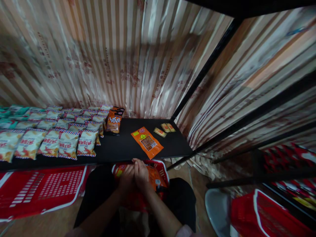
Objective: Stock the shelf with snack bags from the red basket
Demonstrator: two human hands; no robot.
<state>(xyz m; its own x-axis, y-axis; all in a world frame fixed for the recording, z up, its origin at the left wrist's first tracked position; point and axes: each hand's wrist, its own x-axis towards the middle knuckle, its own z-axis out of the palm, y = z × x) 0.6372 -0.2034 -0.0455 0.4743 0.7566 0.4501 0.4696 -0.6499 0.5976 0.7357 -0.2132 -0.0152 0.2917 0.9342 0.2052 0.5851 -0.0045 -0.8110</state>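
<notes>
Operator: How are my hands placed relative to the black shelf (120,148)?

Observer: Your left hand (127,174) and right hand (141,171) meet just before its front edge, fingers partly curled; whether they grip anything, I cannot tell.

Operator: And the orange packet (147,143)?

Observer: It lies flat on the shelf's right part. Small wrapped pieces (164,129) lie near the shelf's rear right corner; before the shelf, beneath your hands, a red basket (162,168) holds orange packaging (158,179).
</notes>
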